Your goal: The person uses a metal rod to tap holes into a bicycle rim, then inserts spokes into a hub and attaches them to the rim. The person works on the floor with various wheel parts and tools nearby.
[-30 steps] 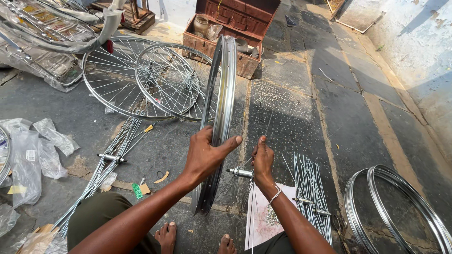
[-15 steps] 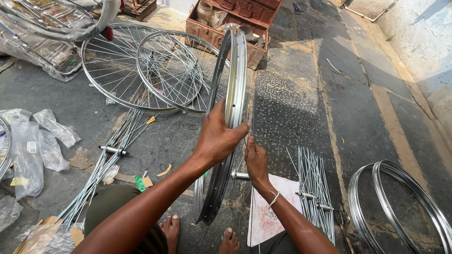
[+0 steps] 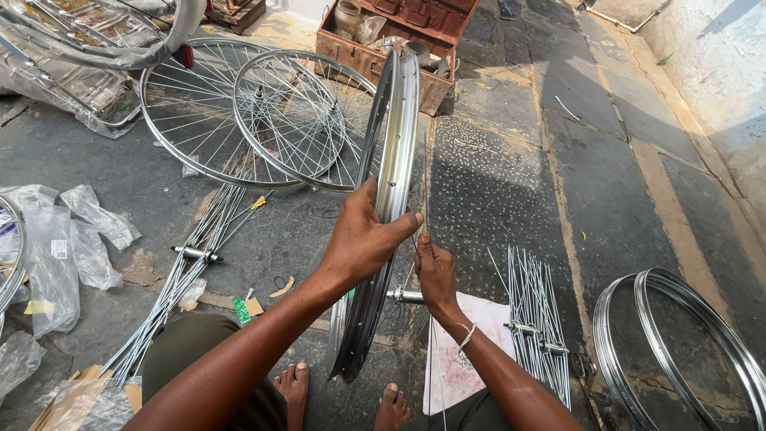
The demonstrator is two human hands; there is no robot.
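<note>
Two hands work on one bare wheel rim [image 3: 388, 183], which stands upright on its edge in the middle of the frame. The left hand [image 3: 363, 239] is closed around the rim from the side, thumb across its front. The right hand [image 3: 435, 271] is just to the right of it, fingers pinched on a thin spoke [image 3: 425, 219] that goes up to the rim. A hub [image 3: 405, 296] shows beside the right hand. Loose spokes [image 3: 535, 319] lie on the floor at lower right, and two finished wheels [image 3: 263, 120] lie at upper left.
</note>
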